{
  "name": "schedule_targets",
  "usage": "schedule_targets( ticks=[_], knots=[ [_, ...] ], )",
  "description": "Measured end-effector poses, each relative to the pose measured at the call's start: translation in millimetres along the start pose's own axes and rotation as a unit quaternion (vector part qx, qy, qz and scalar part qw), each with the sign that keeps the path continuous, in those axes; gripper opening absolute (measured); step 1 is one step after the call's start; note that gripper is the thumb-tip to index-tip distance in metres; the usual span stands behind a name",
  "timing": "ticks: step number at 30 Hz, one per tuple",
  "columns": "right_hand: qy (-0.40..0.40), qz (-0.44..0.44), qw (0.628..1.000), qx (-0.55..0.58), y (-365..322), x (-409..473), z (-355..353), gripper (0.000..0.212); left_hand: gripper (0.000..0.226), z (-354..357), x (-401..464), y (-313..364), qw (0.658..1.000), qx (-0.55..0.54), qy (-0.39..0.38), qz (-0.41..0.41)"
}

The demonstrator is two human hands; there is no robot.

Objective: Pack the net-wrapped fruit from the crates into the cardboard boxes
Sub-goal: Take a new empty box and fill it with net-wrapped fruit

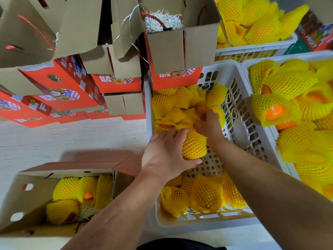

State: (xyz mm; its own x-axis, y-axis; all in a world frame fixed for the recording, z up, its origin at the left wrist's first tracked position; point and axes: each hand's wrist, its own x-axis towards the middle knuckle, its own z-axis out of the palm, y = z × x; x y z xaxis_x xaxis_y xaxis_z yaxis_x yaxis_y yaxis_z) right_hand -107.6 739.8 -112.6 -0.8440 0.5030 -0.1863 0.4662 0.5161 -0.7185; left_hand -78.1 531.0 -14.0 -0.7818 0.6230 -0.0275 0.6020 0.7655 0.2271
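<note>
A white plastic crate (239, 112) in front of me holds several oranges in yellow foam nets. My left hand (165, 152) grips one net-wrapped orange (195, 146) in the middle of that crate. Just beyond it, my right hand (210, 124) reaches down among the netted fruit, fingers curled round another orange (200, 110). At the lower left an open cardboard box (27, 201) holds several netted oranges (72, 188) on shredded paper.
Two more white crates (252, 49) heaped with netted oranges stand at the right and far right. Red-and-brown cardboard boxes (59, 83) are stacked at the back left; one open box (180, 51) holds shredded paper. Pale floor (54, 141) lies between the stacks and my box.
</note>
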Motion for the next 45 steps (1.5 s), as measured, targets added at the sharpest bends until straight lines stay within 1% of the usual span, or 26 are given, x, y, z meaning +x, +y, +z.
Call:
schedule_targets(
  ticks=[3, 5, 7, 8, 10, 12, 13, 15, 16, 17, 18, 20, 21, 22, 24, 25, 27, 28, 31, 33, 35, 37, 39, 41, 42, 45],
  knots=[
    [0.031, -0.016, 0.997, -0.067, -0.4, 4.9, 3.1, 0.064, 0.094, -0.3, -0.2, -0.2, 1.0, 0.001, -0.003, 0.0],
    [-0.032, -0.035, 0.993, -0.111, -1.8, 12.0, 2.6, 0.078, 0.093, -0.3, -0.4, -0.1, 1.0, 0.003, -0.005, 0.003],
    [-0.087, -0.038, 0.985, -0.141, -1.5, 16.2, 3.0, 0.081, 0.093, 0.1, -0.4, -0.2, 1.0, 0.003, -0.005, 0.003],
    [-0.084, -0.034, 0.983, -0.16, -1.9, 15.4, 2.7, 0.079, 0.093, 0.0, -0.2, -0.3, 1.0, 0.003, -0.003, 0.002],
    [-0.005, -0.044, 0.981, -0.19, -5.0, 10.6, -0.6, 0.069, 0.092, 0.0, -0.1, 0.2, 1.0, 0.005, 0.002, 0.001],
    [0.087, -0.124, 0.974, -0.169, -14.1, 8.2, -3.6, 0.06, 0.092, 0.2, -0.1, 0.5, 1.0, 0.004, 0.004, 0.001],
    [0.088, -0.186, 0.966, -0.159, -22.0, 8.5, -4.4, 0.06, 0.091, 0.0, 0.2, 0.6, 1.0, 0.001, 0.005, 0.0],
    [-0.013, -0.293, 0.938, -0.185, -40.3, 12.2, -3.4, 0.06, 0.089, -0.8, 0.6, 0.7, 1.0, -0.006, 0.01, -0.002],
    [-0.07, -0.315, 0.922, -0.212, -48.4, 12.5, -1.1, 0.061, 0.089, -1.3, 0.5, 0.9, 1.0, -0.01, 0.013, -0.003],
    [-0.097, -0.32, 0.914, -0.231, -55.4, 12.3, 1.0, 0.061, 0.089, -1.7, 0.1, 1.1, 1.0, -0.013, 0.015, -0.004],
    [-0.081, -0.32, 0.916, -0.228, -61.4, 12.6, 2.0, 0.057, 0.089, -1.9, -0.2, 1.0, 1.0, -0.015, 0.016, -0.005],
    [0.019, -0.345, 0.921, -0.181, -69.9, 13.6, 1.6, 0.048, 0.089, -1.6, -0.5, 1.5, 1.0, -0.016, 0.018, -0.006],
    [0.058, -0.368, 0.912, -0.171, -74.4, 13.5, 2.1, 0.052, 0.09, -1.4, -0.1, 1.3, 1.0, -0.015, 0.019, -0.006],
    [0.06, -0.395, 0.896, -0.193, -80.3, 14.3, 2.9, 0.062, 0.09, -1.3, 0.4, 1.0, 1.0, -0.015, 0.019, -0.006],
    [-0.007, -0.439, 0.847, -0.299, -92.6, 16.2, 9.0, 0.079, 0.088, -1.0, 1.3, 0.6, 1.0, -0.016, 0.02, -0.005],
    [-0.037, -0.447, 0.829, -0.334, -98.1, 14.8, 12.4, 0.076, 0.087, -1.0, 1.4, 0.5, 1.0, -0.018, 0.022, -0.005],
    [-0.041, -0.447, 0.822, -0.35, -104.8, 12.5, 16.4, 0.058, 0.086, -1.1, 0.3, 0.8, 0.999, -0.023, 0.027, -0.008],
    [-0.03, -0.445, 0.82, -0.358, -107.1, 11.5, 15.7, 0.055, 0.085, -1.2, 0.2, 0.8, 0.999, -0.026, 0.032, -0.009],
    [-0.01, -0.434, 0.815, -0.385, -112.2, 10.1, 13.9, 0.061, 0.085, -1.6, 0.0, 0.7, 0.999, -0.03, 0.039, -0.007],
    [-0.033, -0.412, 0.828, -0.379, -109.2, 12.6, 11.3, 0.073, 0.086, -1.6, 0.0, 0.7, 0.999, -0.031, 0.042, 0.003],
    [-0.063, -0.369, 0.862, -0.343, -100.5, 11.9, 2.3, 0.083, 0.087, -1.7, 0.1, 0.3, 0.998, -0.031, 0.043, 0.017],
    [-0.077, -0.288, 0.926, -0.234, -85.5, 8.0, -10.9, 0.091, 0.089, -1.7, 0.1, -1.2, 0.998, -0.038, 0.043, 0.024],
    [-0.055, -0.164, 0.984, -0.041, -66.2, -6.8, -26.6, 0.092, 0.092, -2.3, -1.0, -1.0, 0.997, -0.048, 0.05, 0.026],
    [-0.034, -0.058, 0.986, 0.15, -47.1, -29.0, -36.6, 0.086, 0.095, -3.5, -3.2, 0.8, 0.996, -0.055, 0.067, 0.027],
    [-0.027, -0.026, 0.979, 0.199, -40.6, -40.6, -40.0, 0.086, 0.096, -4.3, -3.8, 1.1, 0.995, -0.067, 0.074, 0.024],
    [-0.012, 0.009, 0.968, 0.25, -33.9, -72.8, -50.7, 0.069, 0.096, -8.4, -5.4, 0.0, 0.983, -0.164, 0.084, 0.009]
  ],
)
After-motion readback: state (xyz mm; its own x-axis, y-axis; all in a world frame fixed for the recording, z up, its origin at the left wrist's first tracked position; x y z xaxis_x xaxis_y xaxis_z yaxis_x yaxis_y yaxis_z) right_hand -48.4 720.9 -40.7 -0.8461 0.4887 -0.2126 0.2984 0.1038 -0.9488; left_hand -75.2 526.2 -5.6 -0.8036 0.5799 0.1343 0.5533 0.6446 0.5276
